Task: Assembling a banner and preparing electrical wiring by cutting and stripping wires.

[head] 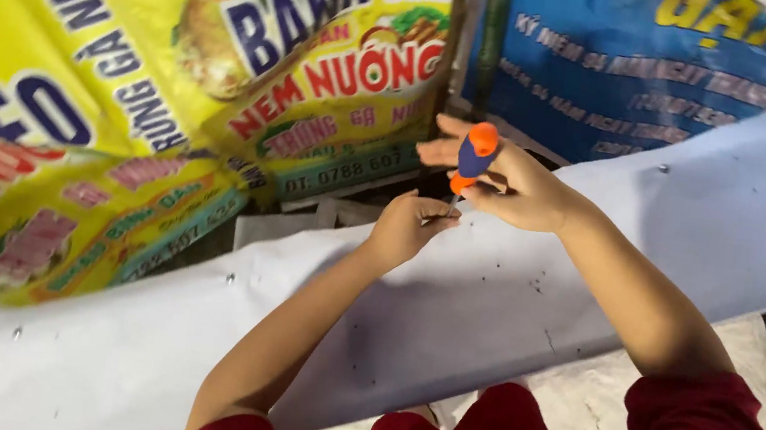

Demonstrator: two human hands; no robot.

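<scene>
screwdriver (475, 156) tip hidden, perhaps behind left hand (406, 227)

I see a yellow banner (124, 55) with red and blue lettering and food pictures hanging left of the white sheet's (511, 305) upper edge. A blue banner (647, 73) with yellow lettering hangs above that sheet's right part.

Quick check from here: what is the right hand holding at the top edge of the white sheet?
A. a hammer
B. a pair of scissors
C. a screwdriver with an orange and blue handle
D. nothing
C: the right hand grips a screwdriver with an orange and blue handle, pointed down at the white sheet, while the left hand pinches at the spot just below its tip.
</scene>
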